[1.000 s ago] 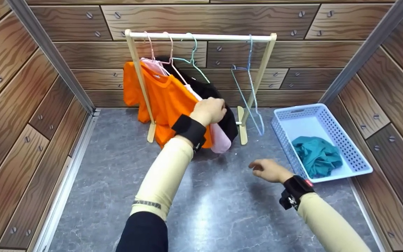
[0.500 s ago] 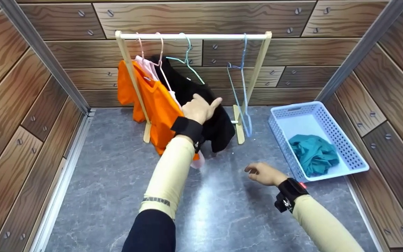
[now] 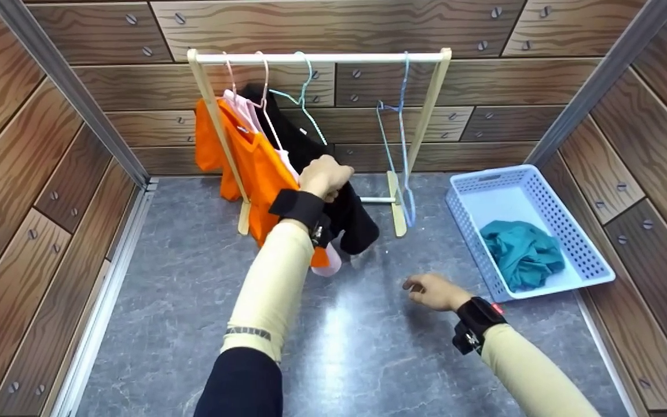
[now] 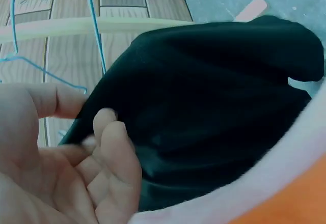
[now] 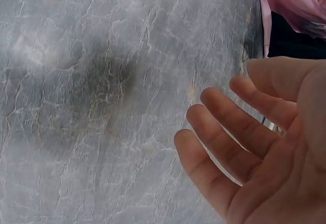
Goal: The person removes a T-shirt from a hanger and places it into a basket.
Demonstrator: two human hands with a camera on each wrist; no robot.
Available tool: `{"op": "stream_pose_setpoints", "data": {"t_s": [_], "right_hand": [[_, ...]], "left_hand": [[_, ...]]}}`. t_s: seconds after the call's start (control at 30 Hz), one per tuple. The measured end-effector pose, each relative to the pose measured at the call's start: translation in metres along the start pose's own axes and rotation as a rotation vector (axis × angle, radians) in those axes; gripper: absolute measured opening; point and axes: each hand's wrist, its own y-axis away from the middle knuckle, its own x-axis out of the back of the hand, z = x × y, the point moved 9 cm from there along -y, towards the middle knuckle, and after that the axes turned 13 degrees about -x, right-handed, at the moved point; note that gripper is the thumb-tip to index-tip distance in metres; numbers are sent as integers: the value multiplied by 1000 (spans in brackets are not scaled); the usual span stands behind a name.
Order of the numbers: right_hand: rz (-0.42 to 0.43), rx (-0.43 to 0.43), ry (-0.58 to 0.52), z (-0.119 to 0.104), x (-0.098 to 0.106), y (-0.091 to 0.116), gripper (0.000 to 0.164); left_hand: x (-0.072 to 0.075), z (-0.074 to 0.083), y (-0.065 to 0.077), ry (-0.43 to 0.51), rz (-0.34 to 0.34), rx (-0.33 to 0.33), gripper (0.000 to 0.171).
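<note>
A black shirt (image 3: 355, 223) hangs on a mint-green hanger (image 3: 303, 103) on the small clothes rack (image 3: 356, 58). My left hand (image 3: 326, 175) pinches the black shirt's upper edge; in the left wrist view the edge of the black shirt (image 4: 204, 81) runs between thumb and curled fingers. Left of it hang a pink shirt (image 3: 326, 262), mostly hidden, and an orange shirt (image 3: 261, 174). My right hand (image 3: 438, 292) hovers above the grey floor, fingers loosely bent, holding nothing; the right wrist view shows the right hand's (image 5: 254, 152) bare palm.
A bare blue hanger (image 3: 403, 133) hangs near the rack's right post. To the right stands a light-blue perforated basket (image 3: 504, 194) with a crumpled teal garment (image 3: 523, 253) in it. Wood-patterned walls (image 3: 617, 185) enclose the grey floor (image 3: 183, 301) at the back and sides.
The left hand let the pink shirt fall back left, opened over the black shirt, then closed on its edge and drew it slightly left. The right hand has barely moved.
</note>
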Motion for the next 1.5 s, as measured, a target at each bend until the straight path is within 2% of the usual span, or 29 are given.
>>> {"op": "stream_pose_setpoints", "data": {"t_s": [0.13, 0.37, 0.6, 0.73, 0.9, 1.07, 1.27, 1.43, 1.5], "right_hand": [[-10, 3, 5, -2, -5, -1, 27], [-16, -1, 23, -4, -9, -2, 24], [-11, 23, 63, -12, -9, -1, 26], [-14, 1, 66, -14, -8, -1, 26], [-22, 4, 55, -19, -9, -2, 28], [-16, 19, 40, -20, -11, -2, 27], [26, 33, 18, -20, -3, -1, 27], [85, 37, 3, -20, 11, 1, 27], [110, 30, -8, -19, 17, 2, 27]], "left_hand": [[-1, -2, 2, 57, -24, -20, 35], [6, 5, 6, 88, 55, -116, 40], [25, 14, 15, 413, 109, -204, 31], [38, 25, 26, 471, 91, -262, 29], [41, 31, 41, 463, 38, -295, 31], [29, 28, 60, 427, -59, -323, 30], [16, 20, 86, 262, -148, -420, 30], [16, 9, 109, 82, -217, -498, 32], [18, 1, 116, 47, -246, -501, 32]]}}
